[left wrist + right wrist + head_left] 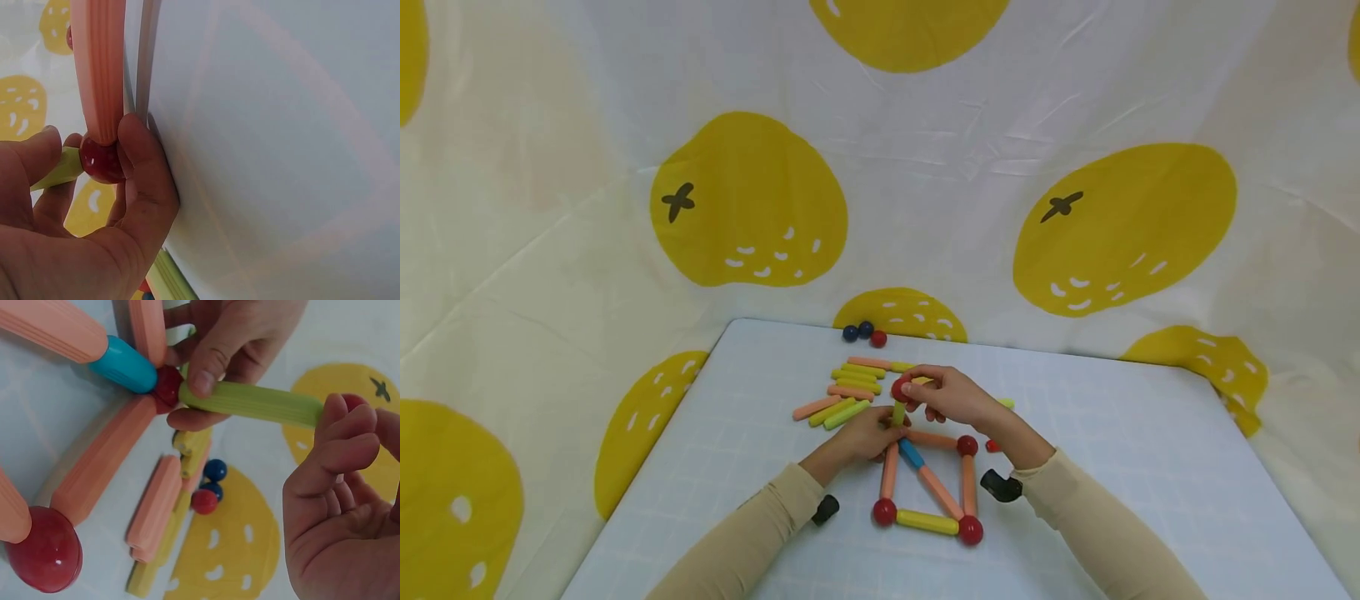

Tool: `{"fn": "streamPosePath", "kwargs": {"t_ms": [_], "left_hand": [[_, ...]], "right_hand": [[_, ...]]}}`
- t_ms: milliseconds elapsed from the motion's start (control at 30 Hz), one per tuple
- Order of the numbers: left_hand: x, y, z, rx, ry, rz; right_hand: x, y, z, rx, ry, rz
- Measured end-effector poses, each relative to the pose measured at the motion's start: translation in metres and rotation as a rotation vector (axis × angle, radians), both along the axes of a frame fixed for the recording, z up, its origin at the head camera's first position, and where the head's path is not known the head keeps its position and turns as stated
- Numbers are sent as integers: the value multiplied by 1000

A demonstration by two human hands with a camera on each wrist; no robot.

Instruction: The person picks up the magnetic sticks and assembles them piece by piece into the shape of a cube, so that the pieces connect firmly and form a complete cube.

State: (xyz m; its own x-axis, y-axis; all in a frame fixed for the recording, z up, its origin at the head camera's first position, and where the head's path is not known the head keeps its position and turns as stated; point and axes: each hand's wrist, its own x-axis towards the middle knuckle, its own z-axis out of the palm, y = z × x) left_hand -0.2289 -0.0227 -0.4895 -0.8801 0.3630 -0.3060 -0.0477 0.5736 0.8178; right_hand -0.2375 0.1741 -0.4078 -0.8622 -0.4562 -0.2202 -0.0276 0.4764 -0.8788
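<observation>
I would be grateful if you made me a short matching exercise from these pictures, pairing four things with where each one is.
Column one:
1. Left hand
2. Right hand
3. Blue stick
4. Dark blue balls

Column two:
A. Near the far edge of the table
B. At the lower end of the raised yellow-green stick
C. End to end with a peach stick
D. On the red ball at that raised stick's upper end

Right pairs: 1-B, 2-D, 3-C, 4-A.
</observation>
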Motion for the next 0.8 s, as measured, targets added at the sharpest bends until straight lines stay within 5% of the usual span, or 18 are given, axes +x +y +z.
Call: {"fn": "streamPosePath", "kwargs": {"t_ms": [300,567,800], "left_hand": [[2,-2,1,-13,7,7],[3,-4,-1,-8,27,1],[2,-4,-3,-47,91,-16]], "right_hand": [[6,-1,-15,38,-17,44],[7,-4,-38,-111,-164,50],[11,-5,-39,-121,-204,8]]}}
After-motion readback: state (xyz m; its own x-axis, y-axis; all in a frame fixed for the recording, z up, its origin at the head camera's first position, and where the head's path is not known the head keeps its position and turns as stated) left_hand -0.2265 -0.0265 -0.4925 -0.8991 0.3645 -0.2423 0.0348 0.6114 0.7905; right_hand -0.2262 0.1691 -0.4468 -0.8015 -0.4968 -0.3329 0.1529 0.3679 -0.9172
